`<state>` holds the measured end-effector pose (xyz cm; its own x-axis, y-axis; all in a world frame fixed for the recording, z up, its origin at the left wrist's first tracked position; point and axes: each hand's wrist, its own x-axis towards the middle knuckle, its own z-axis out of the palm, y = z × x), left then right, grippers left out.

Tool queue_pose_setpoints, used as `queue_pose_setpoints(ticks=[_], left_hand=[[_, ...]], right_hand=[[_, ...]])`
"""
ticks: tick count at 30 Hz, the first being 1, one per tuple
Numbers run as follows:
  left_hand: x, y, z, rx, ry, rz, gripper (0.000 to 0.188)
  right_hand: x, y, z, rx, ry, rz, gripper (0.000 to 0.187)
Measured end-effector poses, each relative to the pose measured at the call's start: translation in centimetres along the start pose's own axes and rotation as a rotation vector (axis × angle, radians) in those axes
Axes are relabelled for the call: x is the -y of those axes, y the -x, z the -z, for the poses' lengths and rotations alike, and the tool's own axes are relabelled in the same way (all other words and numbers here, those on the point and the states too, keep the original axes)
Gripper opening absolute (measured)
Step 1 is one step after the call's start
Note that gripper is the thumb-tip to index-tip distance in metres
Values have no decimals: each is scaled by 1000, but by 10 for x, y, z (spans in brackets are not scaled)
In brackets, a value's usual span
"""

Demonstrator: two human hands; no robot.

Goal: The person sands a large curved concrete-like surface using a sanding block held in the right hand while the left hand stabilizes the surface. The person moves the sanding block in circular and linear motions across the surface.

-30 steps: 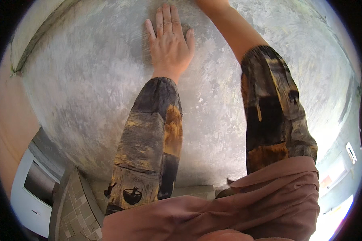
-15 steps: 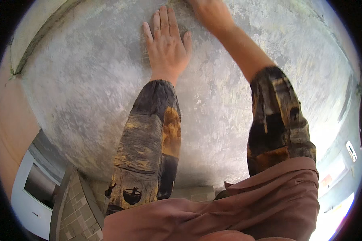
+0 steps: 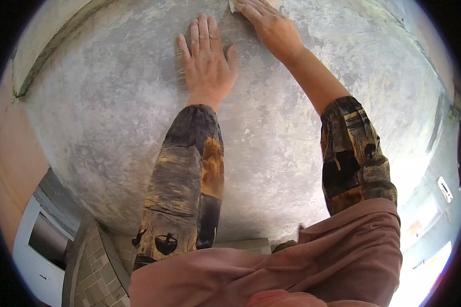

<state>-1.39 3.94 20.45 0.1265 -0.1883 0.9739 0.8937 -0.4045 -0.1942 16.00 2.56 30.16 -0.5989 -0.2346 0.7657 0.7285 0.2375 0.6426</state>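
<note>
My left hand [image 3: 208, 69] lies flat against a grey, patchy plastered wall [image 3: 271, 148], its fingers stretched out and pale with dust at the tips. Higher up and to the right, my right hand [image 3: 274, 30] presses a tan-backed sheet of sandpaper [image 3: 278, 5] to the same wall. Some blue print shows on the sheet's back, and part of it is cut off by the upper edge of the picture. The fingers lie over the sheet, so its rough face is hidden. Both forearms wear dark patterned sleeves with ochre patches.
A ledge [image 3: 51, 48] curves along the wall at upper left. Lower left are a pale door [image 3: 36, 261] with a dark pane and a tiled surface [image 3: 98, 261]. A white fixture [image 3: 445, 189] hangs at the right. Brownish-pink cloth [image 3: 271, 271] drapes across the lower middle.
My right hand has come down along the wall, bringing the sandpaper into view beneath its fingers. My left hand sits slightly lower and further left, still flat.
</note>
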Motion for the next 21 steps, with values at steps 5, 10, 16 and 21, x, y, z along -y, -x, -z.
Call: queue_pose_setpoints(ticks=[5,10,16,21], left_hand=[[0,2,0,13,-11,-12,67],[-1,1,3,42,-25,-16,66],[-2,0,6,36,-10,-18,63],[0,0,4,49,16,-22,64]], right_hand=[[-22,-30,-4,-68,63,-233,33],[6,6,5,132,189,-263,37],[-4,11,13,-94,288,-89,44],[3,5,12,-44,248,-226,41]])
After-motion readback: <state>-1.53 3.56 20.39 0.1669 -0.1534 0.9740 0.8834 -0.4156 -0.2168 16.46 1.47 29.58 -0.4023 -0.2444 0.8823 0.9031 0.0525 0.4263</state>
